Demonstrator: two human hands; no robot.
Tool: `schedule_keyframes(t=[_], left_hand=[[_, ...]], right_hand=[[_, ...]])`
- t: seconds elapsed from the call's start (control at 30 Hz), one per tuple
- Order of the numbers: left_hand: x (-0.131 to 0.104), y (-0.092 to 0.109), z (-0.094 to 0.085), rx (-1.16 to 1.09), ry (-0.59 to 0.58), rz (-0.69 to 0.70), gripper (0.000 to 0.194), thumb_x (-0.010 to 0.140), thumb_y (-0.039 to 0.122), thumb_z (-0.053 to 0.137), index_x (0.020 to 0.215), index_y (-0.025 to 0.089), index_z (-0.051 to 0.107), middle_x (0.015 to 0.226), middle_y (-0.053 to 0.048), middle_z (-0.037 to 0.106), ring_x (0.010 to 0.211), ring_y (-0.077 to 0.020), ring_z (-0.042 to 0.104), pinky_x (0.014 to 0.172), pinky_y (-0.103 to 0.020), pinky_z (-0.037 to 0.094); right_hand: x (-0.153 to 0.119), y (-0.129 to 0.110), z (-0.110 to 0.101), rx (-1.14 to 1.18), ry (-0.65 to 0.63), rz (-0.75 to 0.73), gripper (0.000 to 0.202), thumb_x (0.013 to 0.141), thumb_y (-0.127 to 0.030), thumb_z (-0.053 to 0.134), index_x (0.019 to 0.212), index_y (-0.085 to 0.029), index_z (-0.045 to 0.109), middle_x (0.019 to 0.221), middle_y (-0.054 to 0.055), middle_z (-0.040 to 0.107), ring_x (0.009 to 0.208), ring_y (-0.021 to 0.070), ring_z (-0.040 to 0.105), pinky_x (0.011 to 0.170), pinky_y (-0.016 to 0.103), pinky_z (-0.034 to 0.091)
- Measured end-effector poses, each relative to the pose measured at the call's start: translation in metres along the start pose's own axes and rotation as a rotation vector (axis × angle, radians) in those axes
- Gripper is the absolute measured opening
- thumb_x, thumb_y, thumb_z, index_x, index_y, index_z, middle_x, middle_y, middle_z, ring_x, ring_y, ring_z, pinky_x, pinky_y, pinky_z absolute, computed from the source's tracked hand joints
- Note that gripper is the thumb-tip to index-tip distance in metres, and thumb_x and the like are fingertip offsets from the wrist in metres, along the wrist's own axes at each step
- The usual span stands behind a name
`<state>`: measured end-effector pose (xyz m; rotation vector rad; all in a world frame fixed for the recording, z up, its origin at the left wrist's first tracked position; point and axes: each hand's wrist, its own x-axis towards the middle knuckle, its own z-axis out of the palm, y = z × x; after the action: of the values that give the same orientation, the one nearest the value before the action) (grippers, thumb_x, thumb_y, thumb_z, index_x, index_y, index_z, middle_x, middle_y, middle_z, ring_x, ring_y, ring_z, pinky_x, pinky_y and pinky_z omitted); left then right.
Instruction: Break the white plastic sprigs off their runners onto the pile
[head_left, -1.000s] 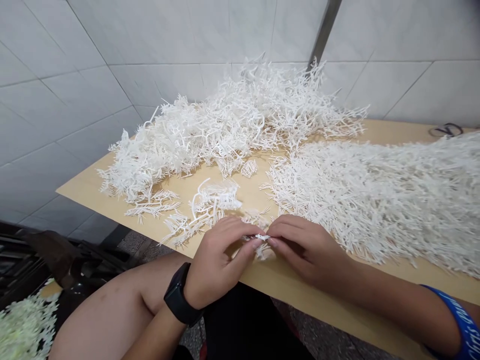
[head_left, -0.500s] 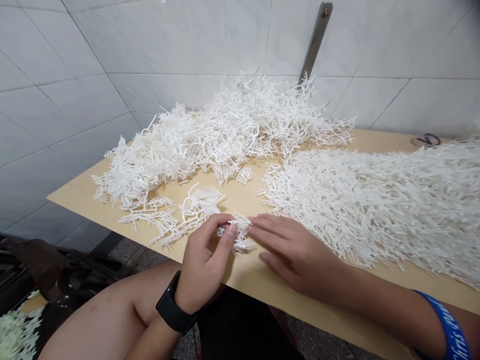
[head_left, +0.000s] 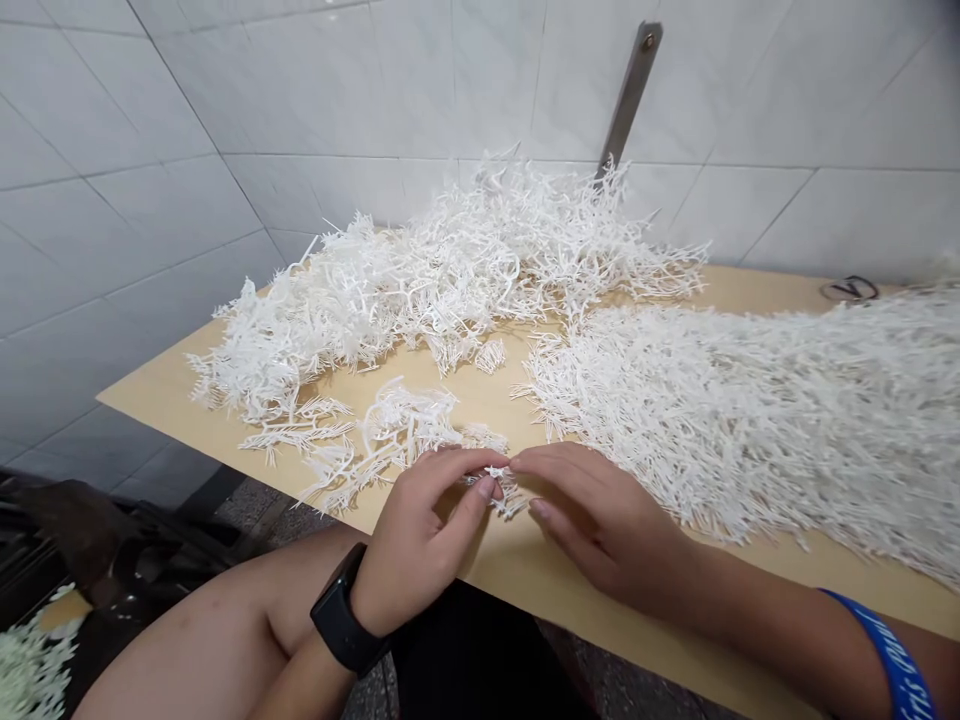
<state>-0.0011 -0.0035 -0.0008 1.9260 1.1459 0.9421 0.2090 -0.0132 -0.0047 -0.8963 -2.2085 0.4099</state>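
Note:
My left hand, with a black watch on its wrist, pinches a small white branched plastic piece between thumb and fingers just above the table's front edge. The fingers partly hide it. My right hand comes in from the other side, its index fingertip at the piece and its thumb held apart from the fingers. Beyond my left hand lie a few loose white branched stems with thin prongs.
A tangled heap of white branched plastic runs along the back wall. Thin white pieces form a broad, flatter pile on the right. The tan tabletop also bears a dark cord. A metal bar leans against the tiles.
Both hands have shifted slightly right and closer together. More white prongs now lie just beyond my left fingers, and the piece in them sits lower between the hands.

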Motion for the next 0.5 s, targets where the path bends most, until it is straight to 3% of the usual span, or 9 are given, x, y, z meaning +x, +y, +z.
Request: schedule_keyframes(t=[0.2, 0.37, 0.5], left_hand=[[-0.0022, 0.0012, 0.0040, 0.038, -0.092, 0.029, 0.039, 0.095, 0.025, 0.052, 0.134, 0.026, 0.045, 0.091, -0.003, 0.070, 0.097, -0.0229, 0.065, 0.086, -0.037, 0.049], [-0.0037, -0.0009, 0.0083, 0.044, -0.093, 0.065, 0.012, 0.093, 0.022, 0.054, 0.105, 0.025, 0.053, 0.094, -0.003, 0.068, 0.098, -0.0211, 0.064, 0.084, -0.034, 0.049], [-0.0044, -0.0037, 0.0088, 0.066, -0.060, 0.031, 0.005, 0.092, 0.026, 0.058, 0.095, 0.023, 0.055, 0.093, -0.001, 0.066, 0.091, -0.0183, 0.063, 0.078, -0.030, 0.048]], right_hand=[[-0.0005, 0.0050, 0.0030, 0.029, 0.003, 0.085, 0.019, 0.095, -0.022, 0.056, 0.114, -0.018, 0.060, 0.104, 0.009, 0.070, 0.097, 0.0227, 0.065, 0.084, 0.039, 0.054], [0.0028, 0.0041, 0.0043, 0.060, -0.011, 0.029, 0.013, 0.097, -0.022, 0.055, 0.105, -0.019, 0.065, 0.096, 0.008, 0.071, 0.088, 0.0204, 0.065, 0.076, 0.035, 0.052], [0.0032, 0.0017, 0.0041, 0.059, 0.002, 0.033, 0.014, 0.097, -0.016, 0.051, 0.093, -0.017, 0.065, 0.082, 0.006, 0.068, 0.076, 0.0183, 0.062, 0.068, 0.032, 0.049]])
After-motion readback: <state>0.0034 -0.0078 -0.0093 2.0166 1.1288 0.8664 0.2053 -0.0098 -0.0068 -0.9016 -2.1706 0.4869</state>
